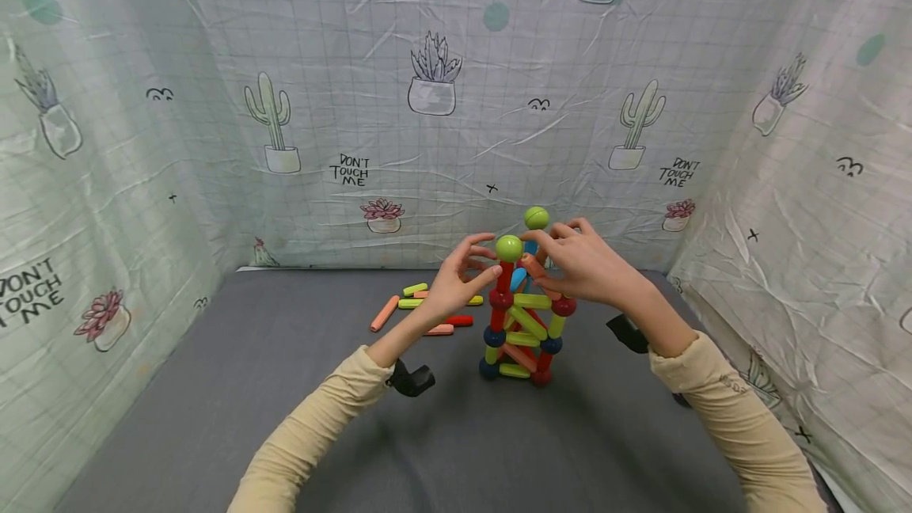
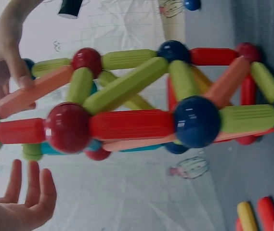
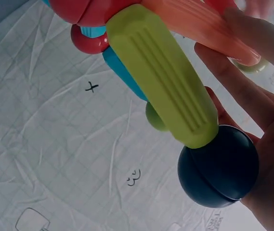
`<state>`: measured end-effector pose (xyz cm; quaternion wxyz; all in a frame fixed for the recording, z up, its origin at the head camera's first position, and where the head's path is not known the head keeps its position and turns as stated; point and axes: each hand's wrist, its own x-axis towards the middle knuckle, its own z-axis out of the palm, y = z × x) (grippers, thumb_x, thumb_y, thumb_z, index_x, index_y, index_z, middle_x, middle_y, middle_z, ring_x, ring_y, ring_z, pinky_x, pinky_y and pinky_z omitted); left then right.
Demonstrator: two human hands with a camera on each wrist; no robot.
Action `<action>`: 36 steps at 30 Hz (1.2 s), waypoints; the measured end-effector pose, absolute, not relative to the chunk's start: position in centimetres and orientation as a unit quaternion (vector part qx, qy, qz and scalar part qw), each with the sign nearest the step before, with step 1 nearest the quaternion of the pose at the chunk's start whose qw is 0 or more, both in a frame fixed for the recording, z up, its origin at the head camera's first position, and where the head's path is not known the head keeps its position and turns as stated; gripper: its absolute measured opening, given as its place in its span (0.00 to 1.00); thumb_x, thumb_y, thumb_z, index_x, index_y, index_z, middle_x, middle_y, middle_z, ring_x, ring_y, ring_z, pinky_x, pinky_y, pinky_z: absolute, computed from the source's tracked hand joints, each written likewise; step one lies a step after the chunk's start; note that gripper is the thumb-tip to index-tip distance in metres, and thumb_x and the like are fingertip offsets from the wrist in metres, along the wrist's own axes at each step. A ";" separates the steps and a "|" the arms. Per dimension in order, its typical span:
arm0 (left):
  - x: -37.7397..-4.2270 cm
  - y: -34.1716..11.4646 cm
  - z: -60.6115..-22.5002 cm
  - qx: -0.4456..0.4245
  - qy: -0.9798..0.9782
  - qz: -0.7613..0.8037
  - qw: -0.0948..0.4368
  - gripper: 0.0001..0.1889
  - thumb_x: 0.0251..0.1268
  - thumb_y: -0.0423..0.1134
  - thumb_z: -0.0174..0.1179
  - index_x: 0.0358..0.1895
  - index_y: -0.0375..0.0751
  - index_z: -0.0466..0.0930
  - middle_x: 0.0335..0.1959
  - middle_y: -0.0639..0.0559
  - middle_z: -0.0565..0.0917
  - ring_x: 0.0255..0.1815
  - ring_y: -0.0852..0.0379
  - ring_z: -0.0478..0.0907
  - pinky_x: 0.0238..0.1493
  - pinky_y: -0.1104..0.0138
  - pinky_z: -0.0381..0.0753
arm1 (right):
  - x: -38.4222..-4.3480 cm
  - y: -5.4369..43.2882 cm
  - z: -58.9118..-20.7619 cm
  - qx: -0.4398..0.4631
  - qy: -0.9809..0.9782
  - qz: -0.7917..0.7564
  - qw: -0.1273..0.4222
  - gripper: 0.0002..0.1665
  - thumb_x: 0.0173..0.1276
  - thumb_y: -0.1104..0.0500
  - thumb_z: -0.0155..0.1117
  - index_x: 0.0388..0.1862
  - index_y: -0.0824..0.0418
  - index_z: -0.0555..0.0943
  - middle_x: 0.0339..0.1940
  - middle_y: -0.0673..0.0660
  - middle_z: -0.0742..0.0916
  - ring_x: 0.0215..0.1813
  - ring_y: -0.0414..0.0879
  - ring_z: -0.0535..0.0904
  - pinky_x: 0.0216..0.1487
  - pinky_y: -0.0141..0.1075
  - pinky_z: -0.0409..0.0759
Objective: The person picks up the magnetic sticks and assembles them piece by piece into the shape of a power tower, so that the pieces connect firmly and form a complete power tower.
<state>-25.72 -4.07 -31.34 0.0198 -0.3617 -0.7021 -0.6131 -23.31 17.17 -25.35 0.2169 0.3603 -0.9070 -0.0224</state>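
The right hand [image 1: 593, 266] is pinching a salmon building rod [image 2: 43, 87] that's slanting up from a red ball [image 2: 86, 61] toward a lime ball [image 1: 509, 248], perhaps touching it, beside the left hand [image 1: 456, 285], which is hovering, fingers parted.

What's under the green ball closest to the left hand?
A red stick, standing on a dark red ball. The stick's very top is hidden against the green ball.
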 end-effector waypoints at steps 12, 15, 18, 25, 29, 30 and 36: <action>-27.5 -3.3 -31.7 -0.389 -0.676 -0.623 0.047 0.19 0.65 0.34 0.49 0.59 0.38 0.65 0.50 0.38 0.72 0.45 0.44 0.74 0.41 0.64 0.76 | -24.0 17.5 -25.8 0.376 -0.899 -0.012 0.223 0.26 0.50 0.50 0.69 0.47 0.57 0.78 0.26 0.43 0.84 0.33 0.43 0.70 0.43 0.43 0.64; -28.0 -3.2 -32.0 -0.394 -0.676 -0.621 0.047 0.19 0.65 0.34 0.49 0.59 0.40 0.66 0.51 0.39 0.71 0.46 0.44 0.74 0.40 0.65 0.76 | -24.1 17.3 -25.8 0.376 -0.899 -0.015 0.221 0.23 0.50 0.50 0.70 0.45 0.56 0.79 0.26 0.43 0.85 0.33 0.43 0.71 0.41 0.42 0.64; -27.9 -3.2 -31.9 -0.396 -0.677 -0.619 0.046 0.19 0.64 0.32 0.49 0.59 0.40 0.65 0.53 0.38 0.70 0.46 0.43 0.73 0.40 0.63 0.76 | -24.0 17.2 -25.7 0.374 -0.902 -0.019 0.214 0.23 0.48 0.49 0.71 0.42 0.56 0.79 0.26 0.44 0.85 0.34 0.44 0.71 0.40 0.41 0.64; -28.0 -3.3 -32.4 -0.396 -0.672 -0.624 0.045 0.20 0.65 0.33 0.49 0.61 0.40 0.63 0.50 0.37 0.71 0.45 0.44 0.74 0.43 0.54 0.77 | -23.8 18.1 -25.3 0.372 -0.891 0.067 0.250 0.19 0.51 0.53 0.69 0.42 0.57 0.80 0.33 0.50 0.85 0.38 0.44 0.72 0.41 0.42 0.67; -27.9 -3.8 -33.5 -0.385 -0.682 -0.621 0.040 0.21 0.65 0.33 0.48 0.62 0.39 0.62 0.48 0.36 0.73 0.45 0.42 0.75 0.41 0.60 0.78 | -23.6 20.3 -25.2 0.346 -0.877 0.149 0.298 0.13 0.56 0.60 0.64 0.42 0.59 0.80 0.38 0.55 0.84 0.42 0.47 0.73 0.44 0.45 0.71; -27.8 -4.0 -33.9 -0.384 -0.689 -0.613 0.041 0.21 0.65 0.33 0.48 0.61 0.38 0.62 0.47 0.36 0.73 0.45 0.42 0.75 0.41 0.61 0.78 | -23.5 20.8 -25.2 0.333 -0.879 0.164 0.298 0.12 0.58 0.60 0.63 0.42 0.59 0.80 0.39 0.56 0.84 0.44 0.48 0.73 0.45 0.46 0.71; -25.6 -4.6 -34.3 -0.362 -0.734 -0.574 0.017 0.19 0.62 0.32 0.52 0.56 0.32 0.66 0.47 0.34 0.75 0.43 0.41 0.76 0.37 0.64 0.77 | -22.8 23.0 -26.4 0.260 -0.912 0.197 0.248 0.13 0.64 0.57 0.57 0.46 0.60 0.78 0.43 0.59 0.83 0.47 0.52 0.74 0.47 0.51 0.70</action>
